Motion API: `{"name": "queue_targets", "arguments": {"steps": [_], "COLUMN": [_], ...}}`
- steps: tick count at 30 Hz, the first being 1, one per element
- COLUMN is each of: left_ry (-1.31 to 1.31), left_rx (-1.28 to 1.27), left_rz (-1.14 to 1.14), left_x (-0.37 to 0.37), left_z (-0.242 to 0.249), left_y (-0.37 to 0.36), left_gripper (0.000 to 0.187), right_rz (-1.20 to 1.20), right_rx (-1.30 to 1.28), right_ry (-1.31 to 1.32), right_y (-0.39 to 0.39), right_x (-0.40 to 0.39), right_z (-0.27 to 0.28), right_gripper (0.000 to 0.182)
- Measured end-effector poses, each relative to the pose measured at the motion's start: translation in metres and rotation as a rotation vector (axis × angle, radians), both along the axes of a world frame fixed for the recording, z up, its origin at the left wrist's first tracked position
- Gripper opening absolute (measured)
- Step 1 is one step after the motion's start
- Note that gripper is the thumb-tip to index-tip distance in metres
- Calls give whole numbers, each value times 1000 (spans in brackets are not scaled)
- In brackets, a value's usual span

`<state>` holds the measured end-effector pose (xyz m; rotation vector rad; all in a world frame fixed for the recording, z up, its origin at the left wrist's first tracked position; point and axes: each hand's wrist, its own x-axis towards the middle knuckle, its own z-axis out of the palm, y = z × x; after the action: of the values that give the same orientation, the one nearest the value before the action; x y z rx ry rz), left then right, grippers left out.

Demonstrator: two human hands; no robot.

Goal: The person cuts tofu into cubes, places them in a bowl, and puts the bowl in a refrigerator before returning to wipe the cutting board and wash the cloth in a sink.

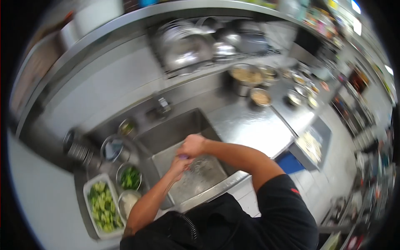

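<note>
Both hands meet over the steel sink [201,121]. My right hand [193,146] is closed in a fist on top, touching my left hand [181,166] just below it. Between them shows a small bit of something purple [183,156]; most of it is covered by the fingers, so its kind is hidden. My left hand's fingers are also wrapped closed. Beneath the hands, water and small bits lie on the sink bottom. The tap [164,105] rises behind the sink.
Left of the sink stand a white tray of cut green vegetables [87,192], a bowl of leafy greens [129,178] and a pale-filled bowl [121,204]. Pots [241,88] and bowls crowd the back right counter. A shelf [175,6] overhangs the rack. A grey bin [324,132] stands right.
</note>
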<state>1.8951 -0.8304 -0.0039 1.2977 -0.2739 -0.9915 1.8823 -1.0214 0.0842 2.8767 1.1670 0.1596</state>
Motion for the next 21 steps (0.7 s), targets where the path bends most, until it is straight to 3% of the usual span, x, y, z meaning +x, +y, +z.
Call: {"name": "queue_targets", "arguments": {"steps": [4, 6, 7, 9, 11, 12, 14, 15, 17, 18, 20, 21], "left_ry": [-181, -342, -191, 72, 158, 172, 400, 333, 390, 448, 462, 372], "left_rx": [100, 60, 47, 155, 138, 127, -208, -271, -383, -501, -575, -611], "left_rz": [85, 19, 154, 284, 355, 329, 112, 132, 62, 9, -11, -143], "left_x": [-8, 13, 7, -11, -8, -4, 4, -3, -7, -9, -19, -26], "left_z": [13, -26, -34, -14, -41, -46, -49, -40, -3, 16, 46, 57], "left_y": [2, 13, 20, 35, 46, 42, 42, 35, 15, 6, -14, -23], "left_gripper": [25, 35, 54, 61, 59, 59, 56, 55, 53, 52, 48, 49], "right_rz": [-97, -419, -577, -879, -779, -809, -850, -862, -695, -693, -636, -661], "right_rx": [87, 124, 222, 735, 1130, 1117, 1209, 1217, 1674, 1679, 1559, 1554], "right_ry": [-11, 45, 180, 349, 412, 404, 476, 468, 446, 434, -56, -179], "right_y": [11, 25, 28, 38, 47, 46, 63, 69, 65, 58, 36, 23], "right_x": [-16, -29, -37, -53, -48, -52, -65, -76, -113, -126, -154, -178], "right_z": [-6, -23, -29, -57, -98, -95, -75, -56, -4, 7, 24, 37], "right_gripper": [25, 29, 45, 73, 90, 90, 90, 90, 80, 80, 72, 66]}}
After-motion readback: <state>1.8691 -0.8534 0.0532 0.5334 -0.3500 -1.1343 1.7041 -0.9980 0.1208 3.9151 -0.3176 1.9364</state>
